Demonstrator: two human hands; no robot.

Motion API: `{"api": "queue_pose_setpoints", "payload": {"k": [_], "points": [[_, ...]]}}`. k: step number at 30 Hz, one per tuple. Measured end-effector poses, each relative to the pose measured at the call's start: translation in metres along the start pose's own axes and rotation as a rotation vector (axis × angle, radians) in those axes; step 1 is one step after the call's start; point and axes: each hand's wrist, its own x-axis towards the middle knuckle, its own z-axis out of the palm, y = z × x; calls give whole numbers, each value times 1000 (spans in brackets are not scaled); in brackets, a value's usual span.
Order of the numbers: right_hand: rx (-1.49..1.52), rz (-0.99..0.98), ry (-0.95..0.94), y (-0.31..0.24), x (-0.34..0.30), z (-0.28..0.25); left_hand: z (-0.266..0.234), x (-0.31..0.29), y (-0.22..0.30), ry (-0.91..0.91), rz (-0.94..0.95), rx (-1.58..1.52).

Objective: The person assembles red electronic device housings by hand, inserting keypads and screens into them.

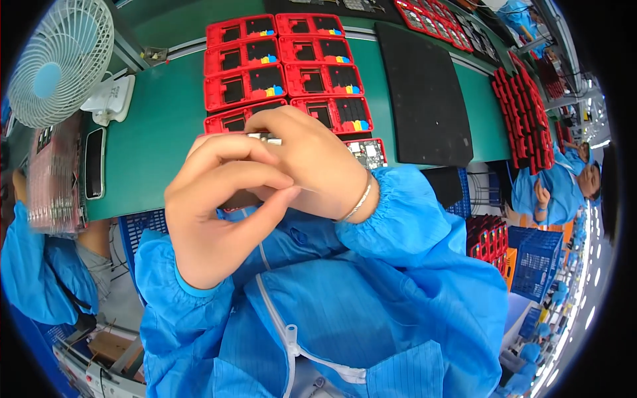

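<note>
My left hand [215, 202] is closed, with thumb and index finger pinched together against the right hand. Whatever lies in the pinch is too small to make out. My right hand [312, 159] is bent inward with its fingers curled, their tips partly hidden. A small piece of circuit board [267, 138] shows between the hands, and a bit of red edge appears below them. Just beyond, red plastic housings [247, 89] stand in two columns, with black insides and blue, yellow and red bits. A populated circuit board [367, 153] sits by my right wrist.
A black mat [428, 99] lies right of the housings on the green table [156, 132]. At left stand a white fan [56, 73], a phone-like slab [95, 164] and stacked clear trays [56, 176]. Red housings [524, 119], a blue crate [537, 262] and a co-worker [554, 186] are at right.
</note>
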Motion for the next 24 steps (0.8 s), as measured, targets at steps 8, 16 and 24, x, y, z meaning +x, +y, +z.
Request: {"api": "queue_pose_setpoints", "payload": {"k": [8, 16, 24], "points": [[1239, 725, 333, -5, -28, -7, -10, -2, -16, 193, -278, -646], [1444, 764, 291, 0, -44, -2, -42, 26, 14, -528, 252, -764], [1510, 754, 333, 7, -44, -2, -22, 6, 3, 28, -344, -372]]}}
